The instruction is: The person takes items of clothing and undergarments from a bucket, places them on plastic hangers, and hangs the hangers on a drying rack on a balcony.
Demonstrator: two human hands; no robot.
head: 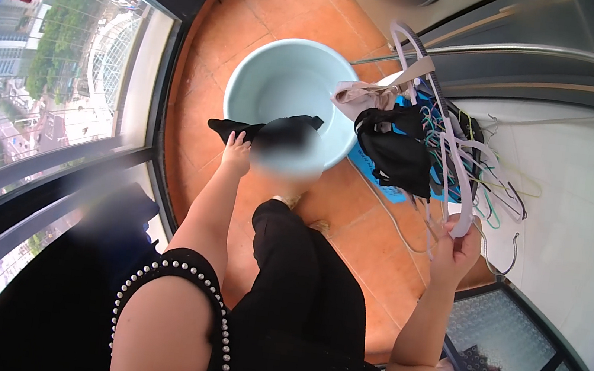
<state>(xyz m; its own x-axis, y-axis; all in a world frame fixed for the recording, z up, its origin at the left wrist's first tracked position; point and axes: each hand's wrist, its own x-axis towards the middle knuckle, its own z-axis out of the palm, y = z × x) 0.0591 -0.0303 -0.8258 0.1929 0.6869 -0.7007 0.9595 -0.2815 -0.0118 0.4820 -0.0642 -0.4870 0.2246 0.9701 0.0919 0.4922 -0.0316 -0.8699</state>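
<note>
My left hand [236, 152] grips a black cloth garment [231, 129], which stretches over the near side of a pale blue plastic basin [241, 74]. Part of the garment and basin is blurred. On the right, my right hand [458, 246] holds the lower end of a pale lilac plastic drying hanger [451, 166]. A beige garment [362, 95] and a black garment [400, 151] are at the hanger's left side. Just behind them is a bundle of thin coloured hangers [489, 202].
A blue bag [384, 186] bearing writing is partly hidden under the hanging clothes. A metal rail [540, 50] crosses the upper right. Windows [66, 54] line the left, dark cloth [89, 270] hangs below them, and a framed glass panel [503, 325] stands lower right. Orange tiles [363, 239] cover the floor.
</note>
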